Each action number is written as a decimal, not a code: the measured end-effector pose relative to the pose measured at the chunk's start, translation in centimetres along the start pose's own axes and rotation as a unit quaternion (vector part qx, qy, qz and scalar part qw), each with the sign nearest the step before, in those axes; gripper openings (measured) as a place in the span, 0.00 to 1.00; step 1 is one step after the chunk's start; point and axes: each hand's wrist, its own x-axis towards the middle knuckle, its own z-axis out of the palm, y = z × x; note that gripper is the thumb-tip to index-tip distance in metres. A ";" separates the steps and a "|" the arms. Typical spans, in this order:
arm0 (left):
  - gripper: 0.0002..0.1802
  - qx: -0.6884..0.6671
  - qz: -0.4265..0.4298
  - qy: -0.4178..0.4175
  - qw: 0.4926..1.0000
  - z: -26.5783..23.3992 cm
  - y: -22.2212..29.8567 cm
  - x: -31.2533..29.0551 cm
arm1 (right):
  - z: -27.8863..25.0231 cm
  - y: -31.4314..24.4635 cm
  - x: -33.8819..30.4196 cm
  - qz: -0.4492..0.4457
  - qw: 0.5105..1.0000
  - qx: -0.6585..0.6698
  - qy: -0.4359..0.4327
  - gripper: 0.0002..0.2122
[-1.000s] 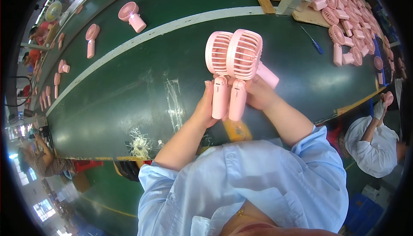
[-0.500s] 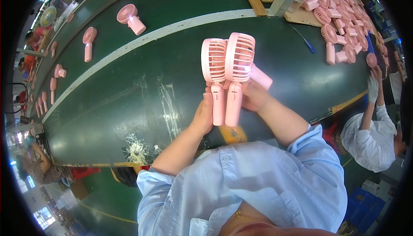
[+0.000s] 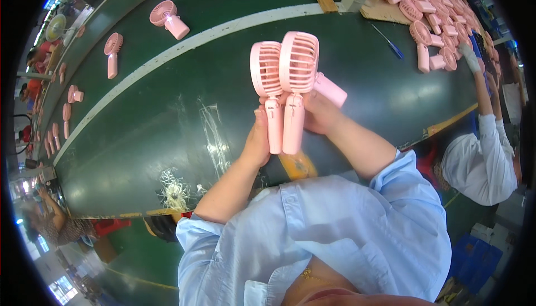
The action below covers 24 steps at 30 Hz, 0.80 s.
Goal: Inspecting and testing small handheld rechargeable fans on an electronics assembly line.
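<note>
Two pink handheld fans stand side by side above the green work table, heads up and pressed together: a left fan [image 3: 266,70] and a right fan [image 3: 300,60]. My left hand [image 3: 258,138] is closed round the left fan's handle from the side, its thumb upright along it. My right hand [image 3: 322,113] is closed behind the right fan, its fingers mostly hidden. A third fan's handle [image 3: 331,89] sticks out to the right from behind, above my right hand; the rest of it is covered. Which of these fans my right hand bears on is partly hidden.
A large heap of pink fans [image 3: 430,13] lies at the far right, where a co-worker's gloved hand [image 3: 470,58] reaches in. A blue-handled screwdriver [image 3: 395,50] lies near it. Beyond a white rail [image 3: 218,32], several fans lie on a green strip. White scraps [image 3: 175,193] lie near left.
The fans and both my hands have shifted slightly left and up in the picture, along with the surroundings. The co-worker's gloved hand has moved up to the heap.
</note>
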 end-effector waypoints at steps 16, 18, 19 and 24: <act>0.41 0.367 0.330 0.021 0.869 0.7 1.4 -1.5 | 6.7 -2.3 -1.4 -0.153 0.824 -0.533 0.112 0.16; 0.41 0.364 0.324 0.023 0.873 0.7 1.2 -1.6 | 6.0 -2.0 -1.5 -0.197 0.800 -0.554 0.117 0.16; 0.40 0.354 0.314 0.030 0.880 0.9 1.1 -1.7 | 5.9 -1.9 -1.6 -0.231 0.774 -0.577 0.121 0.15; 0.26 0.126 0.242 0.039 0.961 0.7 2.4 -1.8 | 2.7 -6.7 -4.5 -0.248 0.726 -0.583 0.267 0.11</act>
